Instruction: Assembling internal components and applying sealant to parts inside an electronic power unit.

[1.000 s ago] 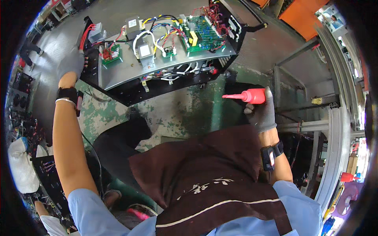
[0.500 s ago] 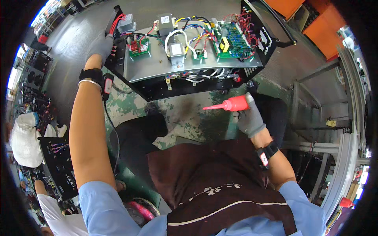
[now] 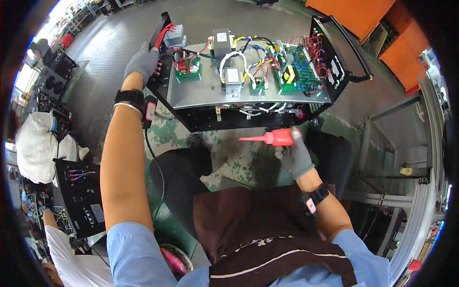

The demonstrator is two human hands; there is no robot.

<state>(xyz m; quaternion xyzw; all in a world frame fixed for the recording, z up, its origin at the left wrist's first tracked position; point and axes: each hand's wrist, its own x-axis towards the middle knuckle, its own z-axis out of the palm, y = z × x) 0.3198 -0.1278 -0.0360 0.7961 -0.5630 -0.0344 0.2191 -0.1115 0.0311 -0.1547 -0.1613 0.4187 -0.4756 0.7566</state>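
An open black electronics chassis (image 3: 201,123) stands on the floor in front of me, its metal deck carrying transformers, green circuit boards and coloured wires. My left hand (image 3: 142,63), in a grey glove, grips the chassis's left end panel (image 3: 162,79), close to the red wires (image 3: 164,34); some of its fingertips are hidden. Between my knees and the chassis, my gloved right hand (image 3: 295,159) is closed round a red squeeze bottle (image 3: 282,137). The bottle lies nearly level, its long thin nozzle pointing left, apart from the chassis.
Orange cabinets (image 3: 342,16) stand at the far right, and a metal frame rack (image 3: 420,201) rises on my right. Another black chassis panel (image 3: 81,196) and white sacks (image 3: 36,148) are on the left. A person in a white sleeve (image 3: 64,246) is at the lower left.
The view has shifted, so the chassis appears lower and further right. My right hand has moved left with the squeeze bottle, still held. My left hand stays at the end panel.
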